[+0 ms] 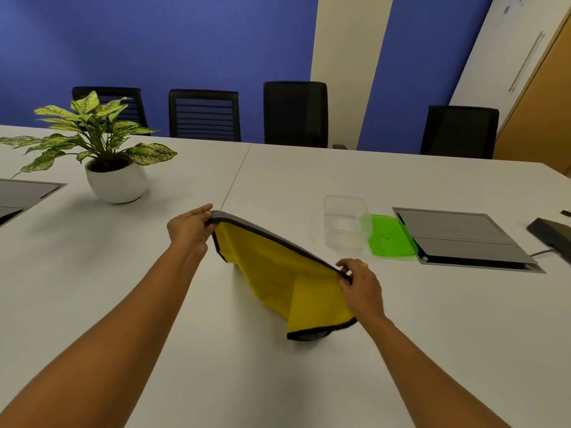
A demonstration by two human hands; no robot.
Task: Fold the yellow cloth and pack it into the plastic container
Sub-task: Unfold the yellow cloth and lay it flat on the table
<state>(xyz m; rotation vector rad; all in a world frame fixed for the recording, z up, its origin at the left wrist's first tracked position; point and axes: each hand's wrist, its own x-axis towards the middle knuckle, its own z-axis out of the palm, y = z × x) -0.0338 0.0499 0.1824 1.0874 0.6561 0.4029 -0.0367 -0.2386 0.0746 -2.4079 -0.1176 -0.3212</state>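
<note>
I'm at a long white table, a seam running across it where 2 sections meet. Behind it a blue wall with a cream strip, and 4 black chairs lined up along the far edge. At the far left a potted plant sits in a round white pot, and grey hatch panels are set into the tabletop at right and far left, with a black device beside the right 1.

The clear plastic container stands open on the table to my right, nothing in it that I can see. Its green lid lies flat just beside it, touching the hatch panel's edge.

My left hand pinches 1 corner of the yellow cloth between thumb and fingers; my right hand pinches the opposite top corner the same way, a ring on 1 finger. The cloth hangs between them, raised off the table, yellow side facing me, grey backing and dark trim along the top edge, its lower corner drooping onto the tabletop. It is left of the container, well apart from it.

No readable writing anywhere.
</note>
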